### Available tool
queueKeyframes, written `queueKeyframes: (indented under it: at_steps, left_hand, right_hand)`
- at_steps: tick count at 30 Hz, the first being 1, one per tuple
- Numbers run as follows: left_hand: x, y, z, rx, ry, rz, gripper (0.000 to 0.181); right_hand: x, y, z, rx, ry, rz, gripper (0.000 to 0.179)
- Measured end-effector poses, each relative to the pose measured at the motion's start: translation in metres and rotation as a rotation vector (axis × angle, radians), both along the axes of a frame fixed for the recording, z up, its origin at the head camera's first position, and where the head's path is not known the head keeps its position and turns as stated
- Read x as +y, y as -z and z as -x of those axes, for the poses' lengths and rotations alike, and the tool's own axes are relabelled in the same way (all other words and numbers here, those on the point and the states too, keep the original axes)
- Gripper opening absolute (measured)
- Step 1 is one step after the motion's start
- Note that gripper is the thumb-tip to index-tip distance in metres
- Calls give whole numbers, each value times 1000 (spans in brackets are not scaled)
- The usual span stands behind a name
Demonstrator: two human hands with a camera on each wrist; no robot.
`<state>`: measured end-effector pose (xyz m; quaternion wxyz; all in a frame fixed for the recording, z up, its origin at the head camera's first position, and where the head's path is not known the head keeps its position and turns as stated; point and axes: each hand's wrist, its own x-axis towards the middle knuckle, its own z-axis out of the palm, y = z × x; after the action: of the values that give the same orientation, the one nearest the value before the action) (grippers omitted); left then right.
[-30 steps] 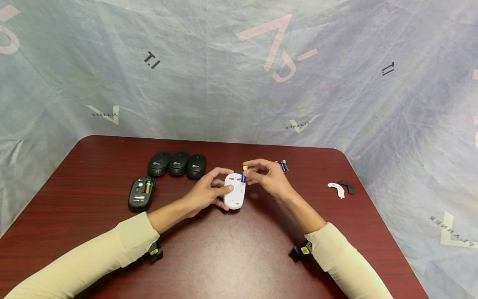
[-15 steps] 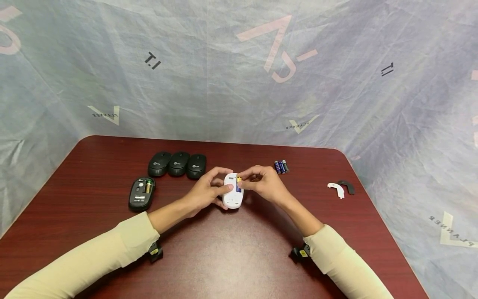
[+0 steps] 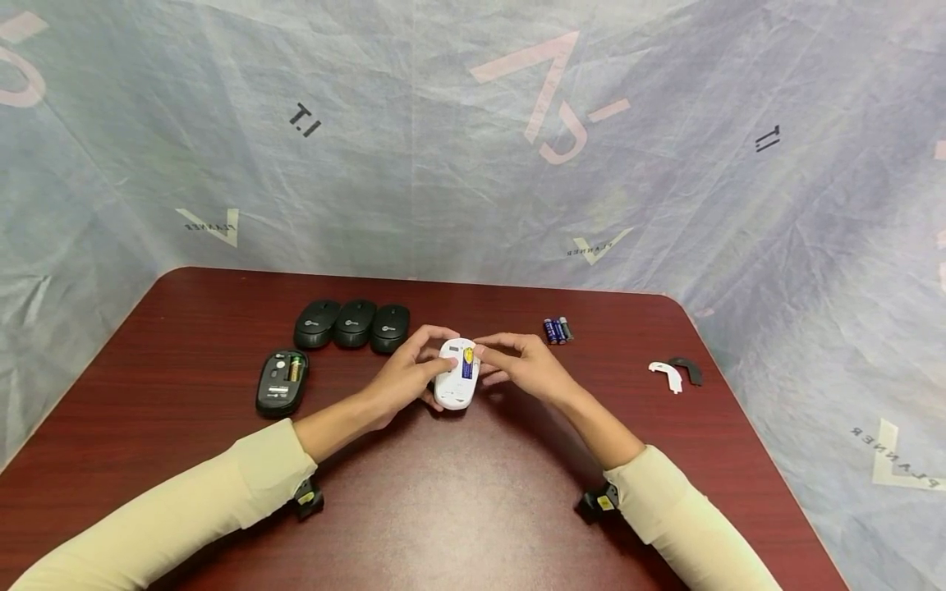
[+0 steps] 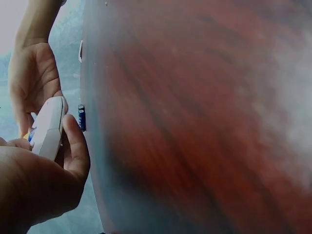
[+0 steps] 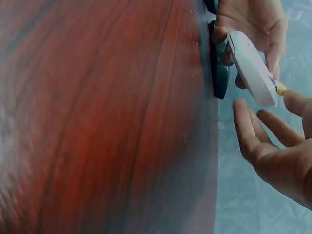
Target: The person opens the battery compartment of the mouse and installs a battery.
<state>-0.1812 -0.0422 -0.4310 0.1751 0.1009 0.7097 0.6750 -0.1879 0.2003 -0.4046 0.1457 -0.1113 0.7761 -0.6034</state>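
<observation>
A white computer mouse (image 3: 452, 392) is held underside up above the table by my left hand (image 3: 399, 379), thumb over its underside and fingers round its side. In its battery bay lies a blue-and-yellow battery (image 3: 467, 368), its yellow end towards the far side. My right hand (image 3: 535, 369) is at the mouse's right edge. In the right wrist view the right thumb (image 5: 295, 103) touches the yellow end, which sticks up a little from the mouse, while the other fingers (image 5: 248, 129) spread loosely apart from it.
Several loose batteries (image 3: 557, 331) lie at the back right. Farther right are a white cover (image 3: 668, 376) and a black cover (image 3: 689, 369). Three black mice (image 3: 353, 323) stand in a row at the back left, and an upturned black mouse (image 3: 277, 400) with a battery lies before them.
The battery has gone from the right hand's pinch above the mouse into its bay. The right fingers have loosened, leaving the thumb on the battery. The mouse has shifted slightly left.
</observation>
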Motion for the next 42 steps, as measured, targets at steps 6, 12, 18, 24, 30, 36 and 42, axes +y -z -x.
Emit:
queueKeyframes:
  at_steps: [6,12,18,24,30,36,42]
  left_hand:
    - [5,-2,-2,-24,-49,49,34]
    - [5,0,-2,4,-74,63,30]
    - [4,1,-2,19,-52,35,35]
    - [6,1,-3,54,-46,42,32]
    - [8,4,-4,161,-77,109,26]
    - [10,0,-5,183,-122,262,25]
    - [12,-4,-7,175,-146,344,25]
  right_hand:
    - [-4,4,0,-132,-25,92,39]
    - [-6,7,0,-111,-31,115,33]
    - [-7,6,0,-48,-45,99,28]
    - [-9,5,-2,-5,-48,58,25]
    - [-10,0,-5,98,-89,-96,25]
    - [-15,-3,-11,266,-101,-288,26]
    - [-22,-4,-16,314,-61,-396,26]
